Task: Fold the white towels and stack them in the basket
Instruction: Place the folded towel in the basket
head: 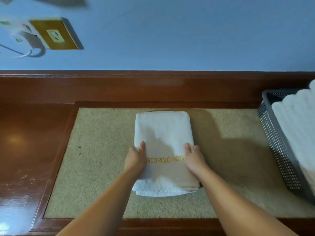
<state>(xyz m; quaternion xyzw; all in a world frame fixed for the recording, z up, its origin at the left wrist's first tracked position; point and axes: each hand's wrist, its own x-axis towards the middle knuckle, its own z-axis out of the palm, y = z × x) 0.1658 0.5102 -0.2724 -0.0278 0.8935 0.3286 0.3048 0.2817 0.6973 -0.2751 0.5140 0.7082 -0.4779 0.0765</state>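
Countertop (pixel 102 167) — towel (pixel 162 130) between hands.

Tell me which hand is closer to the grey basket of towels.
The right hand. It grips the right edge of the folded towel, the side facing the grey basket at the far right. The left hand grips the towel's left edge, farther away.
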